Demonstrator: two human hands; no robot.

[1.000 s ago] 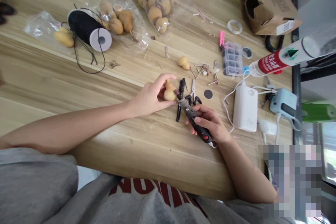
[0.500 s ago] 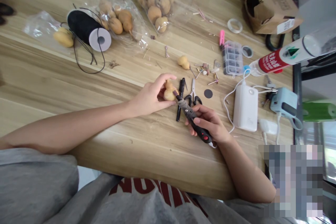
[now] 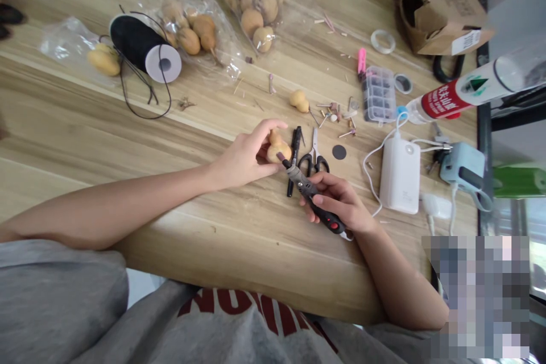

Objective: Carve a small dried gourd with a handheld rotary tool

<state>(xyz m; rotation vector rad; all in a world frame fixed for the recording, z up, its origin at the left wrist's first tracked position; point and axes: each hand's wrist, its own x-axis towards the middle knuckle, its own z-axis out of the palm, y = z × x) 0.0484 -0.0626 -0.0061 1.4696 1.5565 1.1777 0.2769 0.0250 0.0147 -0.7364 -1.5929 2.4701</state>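
Between its thumb and fingers, my left hand [image 3: 245,153] grips a small tan gourd [image 3: 276,139]. Wrapped round a black-and-grey rotary tool [image 3: 306,186] with a red switch, my right hand [image 3: 339,202] angles its tip up and left. The tool's brownish bit overlaps the gourd's lower bulb in the head view; whether it touches I cannot tell. Just right of the gourd lie a black pen [image 3: 294,153] and scissors [image 3: 314,151] with black handles. A second small gourd [image 3: 299,100] and a scatter of grinding bits [image 3: 335,114] lie beyond them.
Bags of gourds [image 3: 251,8] and a black cord spool [image 3: 145,45] lie at the back. On the right are a compartment box [image 3: 379,94], water bottle [image 3: 460,94], white power bank [image 3: 400,176], blue charger [image 3: 462,165] with cables, and cardboard box [image 3: 447,8].
The rotary tool's tip has shifted slightly left and down across the gourd's lower bulb. My left hand has stayed nearly still, and both grips are unchanged.
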